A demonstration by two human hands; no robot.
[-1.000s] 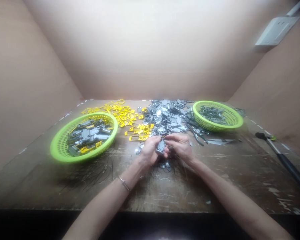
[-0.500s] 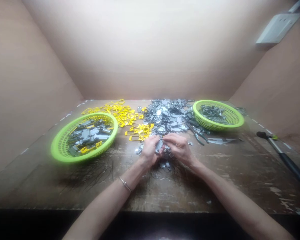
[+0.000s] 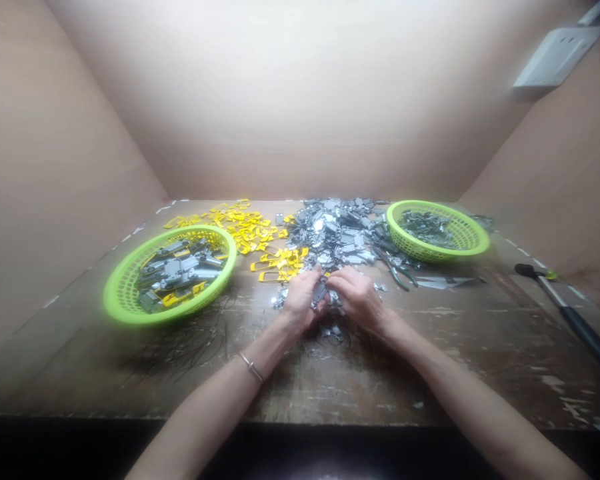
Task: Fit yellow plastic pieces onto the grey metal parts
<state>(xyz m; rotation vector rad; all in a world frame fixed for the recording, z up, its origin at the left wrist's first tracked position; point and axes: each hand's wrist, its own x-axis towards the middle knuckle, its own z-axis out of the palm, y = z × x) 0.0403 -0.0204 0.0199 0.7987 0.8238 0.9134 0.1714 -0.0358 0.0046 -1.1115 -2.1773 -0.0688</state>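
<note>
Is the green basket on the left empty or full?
Not empty: the lime-green woven plastic basket holds a heap of grey metal parts and some yellow plastic frames.

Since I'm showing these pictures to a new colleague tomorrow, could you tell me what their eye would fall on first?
Two bright green baskets stand out first: the left green basket, holding grey parts and some yellow pieces, and the right green basket, at the far side of the worn wooden table. Between them lie scattered yellow frames and a heap of grey metal parts. At the centre, the left hand and right hand meet around a small grey part.
</note>
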